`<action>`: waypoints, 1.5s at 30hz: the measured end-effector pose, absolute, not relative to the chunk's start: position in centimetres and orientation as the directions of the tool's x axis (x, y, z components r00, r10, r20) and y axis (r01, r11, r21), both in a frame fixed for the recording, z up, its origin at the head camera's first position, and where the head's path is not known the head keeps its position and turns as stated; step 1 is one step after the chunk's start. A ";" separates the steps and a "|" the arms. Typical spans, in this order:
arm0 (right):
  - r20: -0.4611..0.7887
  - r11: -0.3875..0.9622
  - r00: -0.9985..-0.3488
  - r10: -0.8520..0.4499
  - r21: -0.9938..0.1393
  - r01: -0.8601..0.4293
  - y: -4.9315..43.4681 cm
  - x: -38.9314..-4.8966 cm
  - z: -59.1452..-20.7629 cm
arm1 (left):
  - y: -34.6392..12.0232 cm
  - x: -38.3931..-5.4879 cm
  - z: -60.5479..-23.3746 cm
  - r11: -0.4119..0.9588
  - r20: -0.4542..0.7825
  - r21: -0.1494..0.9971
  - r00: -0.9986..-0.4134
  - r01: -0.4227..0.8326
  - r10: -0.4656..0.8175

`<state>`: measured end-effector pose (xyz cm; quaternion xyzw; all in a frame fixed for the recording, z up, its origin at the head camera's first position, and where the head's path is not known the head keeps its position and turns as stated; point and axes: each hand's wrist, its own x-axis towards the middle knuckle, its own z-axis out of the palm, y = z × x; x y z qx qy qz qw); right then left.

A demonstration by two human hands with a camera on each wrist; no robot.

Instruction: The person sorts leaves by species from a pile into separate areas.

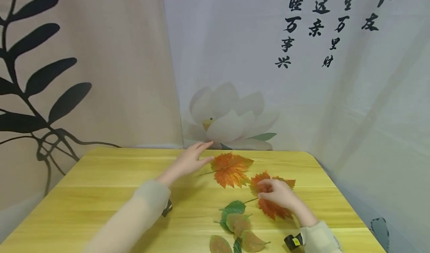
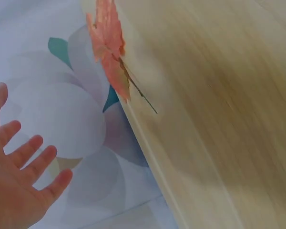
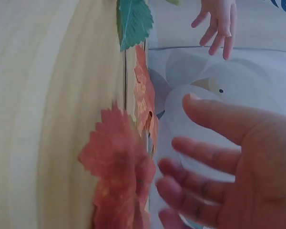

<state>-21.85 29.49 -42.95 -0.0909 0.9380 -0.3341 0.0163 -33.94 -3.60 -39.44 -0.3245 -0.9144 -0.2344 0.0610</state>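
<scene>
My left hand (image 1: pixel 192 159) is spread with fingers apart, just left of an orange maple leaf (image 1: pixel 231 169) near the table's back edge. In the left wrist view that hand (image 2: pixel 26 179) holds nothing, and the leaf (image 2: pixel 109 47) shows its thin stem (image 2: pixel 142 94). Over a second, redder maple leaf (image 1: pixel 273 208) is my right hand (image 1: pixel 278 194), fingers loosely bent and covering part of it in the head view. The right wrist view shows these fingers (image 3: pixel 205 157) apart from the red leaf (image 3: pixel 117 176), with nothing between them.
Several green and brownish leaves (image 1: pixel 240 225) lie in a cluster at the front middle of the yellow wood-grain table (image 1: pixel 111 193). A printed cloth (image 1: pixel 235 51) with a lotus and black characters hangs behind the back edge. Black wrist cameras (image 1: pixel 293 241) sit at the cuffs.
</scene>
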 end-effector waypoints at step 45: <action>-0.007 0.911 -0.999 -0.051 -0.411 -0.043 35.0 -21.6 -45.6 | -0.9 -36.9 -44.0 0.737 0.037 0.502 -0.863 0.453 0.505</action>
